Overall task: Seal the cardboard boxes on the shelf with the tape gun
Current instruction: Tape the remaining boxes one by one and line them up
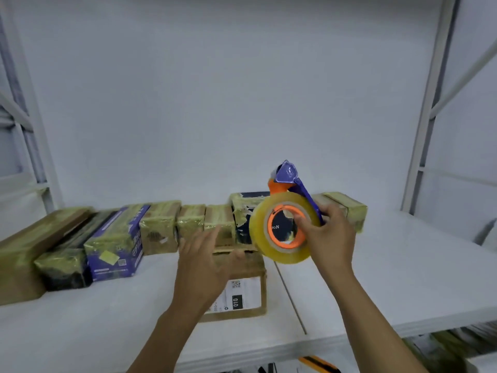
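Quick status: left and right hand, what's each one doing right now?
Left hand: open, holding nothing, over the front cardboard box; contact unclear.
Right hand: closed around the tape gun.

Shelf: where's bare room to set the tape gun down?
Widest bare patch: the shelf right of the labelled box, in front of the rightmost wrapped box. Another strip runs along the front edge, in front of the purple box. The back row from left to centre is crowded.

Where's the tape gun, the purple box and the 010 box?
tape gun (258, 229): head view, on its tape roll.
purple box (113, 249): head view, on its front face.
010 box (250, 289): head view, on its white label.
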